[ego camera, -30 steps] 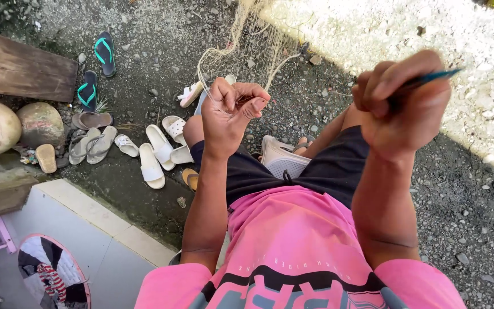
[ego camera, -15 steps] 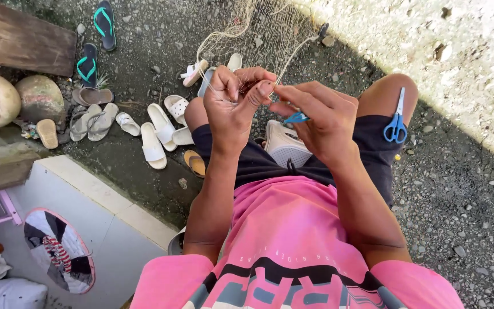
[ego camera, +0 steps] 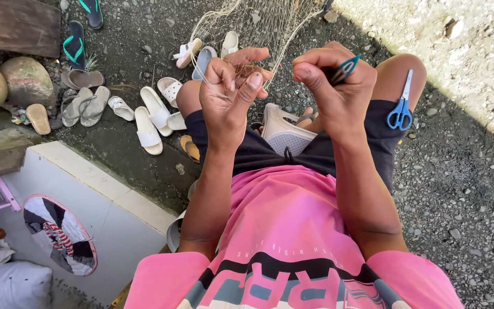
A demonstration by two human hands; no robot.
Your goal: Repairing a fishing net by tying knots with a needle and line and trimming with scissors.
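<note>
A seated person in a pink shirt (ego camera: 293, 229) works a pale fishing net (ego camera: 253, 23) that fans out toward twelve o'clock. The left hand (ego camera: 230, 94) pinches a fold of mesh between thumb and fingers. The right hand (ego camera: 335, 86) is clenched around a teal netting needle (ego camera: 344, 68). Blue-handled scissors (ego camera: 401, 109) rest on the right thigh at three o'clock. White sandals (ego camera: 150, 117) lie scattered on gravel at ten o'clock.
</note>
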